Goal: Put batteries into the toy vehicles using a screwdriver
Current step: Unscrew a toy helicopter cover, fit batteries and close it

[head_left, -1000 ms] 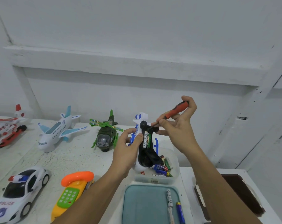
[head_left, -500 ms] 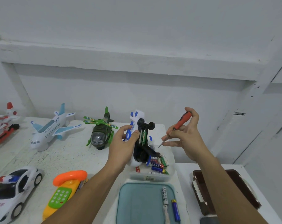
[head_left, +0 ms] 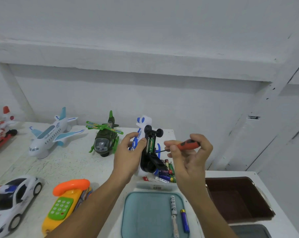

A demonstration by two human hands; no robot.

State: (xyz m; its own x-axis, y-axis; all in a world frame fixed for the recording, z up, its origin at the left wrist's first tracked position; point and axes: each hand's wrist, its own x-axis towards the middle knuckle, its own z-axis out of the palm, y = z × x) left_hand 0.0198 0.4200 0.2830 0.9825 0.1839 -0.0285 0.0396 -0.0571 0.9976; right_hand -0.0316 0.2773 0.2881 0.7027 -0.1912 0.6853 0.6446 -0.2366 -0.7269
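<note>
While the left hand (head_left: 129,157) held the white-and-blue toy helicopter (head_left: 151,164) up above the clear tub (head_left: 156,187), the toy's black belly faced the camera, and green batteries (head_left: 150,144) sat in the uncovered bay! That grip was wrapped round the fuselage, thumb pressed beside the bay. Over came the right hand (head_left: 190,158), its grip curled round the orange screwdriver (head_left: 188,145), dark shaft pointing left at the toy's side. Whether the tip touched, nobody could tell.

Loose cells lay heaped in the tub just beneath the toy. Nearer the camera sat a teal tray (head_left: 128,212) carrying white cells (head_left: 173,205) end to end and a blue cell (head_left: 184,220) beside them. A brown bin (head_left: 236,200) stood to the right.

Out on the white bench (head_left: 68,165) waited the rest of the fleet: a green helicopter (head_left: 105,140) just left of the held toy, then a white airliner (head_left: 49,136), and a red-and-white helicopter (head_left: 1,133) at the far left edge. Up front stood an orange toy phone (head_left: 66,203) and a police car (head_left: 13,200).
</note>
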